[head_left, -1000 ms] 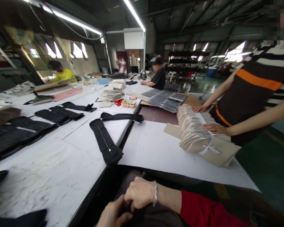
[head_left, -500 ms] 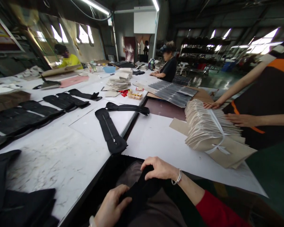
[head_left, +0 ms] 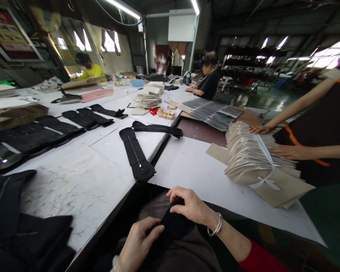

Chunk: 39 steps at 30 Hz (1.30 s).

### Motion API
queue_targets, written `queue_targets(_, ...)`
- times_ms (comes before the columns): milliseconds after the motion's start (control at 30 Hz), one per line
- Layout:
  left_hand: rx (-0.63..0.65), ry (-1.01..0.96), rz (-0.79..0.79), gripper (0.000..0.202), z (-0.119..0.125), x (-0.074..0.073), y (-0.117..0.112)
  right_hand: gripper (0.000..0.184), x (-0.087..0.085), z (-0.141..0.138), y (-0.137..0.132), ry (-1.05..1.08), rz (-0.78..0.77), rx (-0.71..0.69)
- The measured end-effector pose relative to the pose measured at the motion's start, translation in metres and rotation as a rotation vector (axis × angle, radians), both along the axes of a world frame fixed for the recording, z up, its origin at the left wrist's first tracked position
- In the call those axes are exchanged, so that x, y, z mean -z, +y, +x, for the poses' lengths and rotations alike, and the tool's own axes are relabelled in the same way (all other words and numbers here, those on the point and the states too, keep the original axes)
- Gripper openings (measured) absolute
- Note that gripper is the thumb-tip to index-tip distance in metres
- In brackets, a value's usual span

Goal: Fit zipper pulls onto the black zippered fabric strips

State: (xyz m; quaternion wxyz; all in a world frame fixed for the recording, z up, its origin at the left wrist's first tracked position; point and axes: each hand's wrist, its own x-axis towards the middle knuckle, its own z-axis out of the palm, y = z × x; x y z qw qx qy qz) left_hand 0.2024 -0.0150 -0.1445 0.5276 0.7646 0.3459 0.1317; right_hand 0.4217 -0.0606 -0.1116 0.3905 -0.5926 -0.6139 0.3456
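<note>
Over my lap, below the table edge, a black fabric piece (head_left: 172, 226) is pinched in both hands. My left hand (head_left: 140, 238) is closed on its near left end, thumb and fingers together. On the far right end, my right hand (head_left: 189, 206) grips with thumb and curled fingers. The lower part of the cloth merges with dark clothing and is hard to make out. Just beyond my hands lies a black zippered strip (head_left: 136, 155), and another black strip (head_left: 158, 129) rests behind it, both on the white table (head_left: 102, 162).
Black zippered pieces lie in a row (head_left: 51, 126) and in a pile (head_left: 31, 230) at left. A tied bundle of beige sheets (head_left: 252, 162) stands at right under a co-worker's hands (head_left: 289, 151). Farther back are paper stacks (head_left: 147, 96), a snack box (head_left: 166, 114) and two other people.
The view has turned slightly left, so the table things appear shifted right. My hands have drawn a little closer together on the black fabric piece, still gripping it.
</note>
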Motion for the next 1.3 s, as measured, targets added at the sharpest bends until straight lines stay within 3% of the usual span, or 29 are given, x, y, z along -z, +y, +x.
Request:
queue_targets(300, -0.05, -0.047, -0.016, 0.033, -0.005, -0.007, -0.006, 0.014, -0.007, -0.009, -0.001, 0.106, -0.056, 0.114)
queue_targets(633, -0.158, -0.166, -0.214, 0.04, 0.012, -0.012, 0.001, 0.015, -0.014, -0.019, 0.0, 0.151, -0.057, 0.126)
queue_targets(733, -0.175, -0.206, -0.205, 0.035, 0.018, -0.015, 0.004, 0.016, -0.018, -0.023, 0.002, 0.152, -0.026, 0.123)
queue_targets(867, -0.255, -0.227, -0.144, 0.032, 0.022, -0.018, 0.006, 0.018, -0.018, -0.023, 0.002, 0.098, 0.117, 0.138)
queue_targets(1000, -0.318, -0.205, -0.106, 0.033, 0.021, -0.021, 0.007, 0.03, -0.015, -0.019, -0.001, -0.086, 0.362, 0.184)
queue_targets(1167, -0.295, -0.183, -0.078, 0.033, 0.016, -0.023, 0.01, 0.024, -0.013, -0.018, -0.005, -0.28, 0.604, 0.179)
queue_targets(1300, -0.241, -0.125, -0.067, 0.03, 0.013, -0.027, 0.014, 0.02, -0.009, -0.02, -0.004, -0.42, 0.665, 0.127)
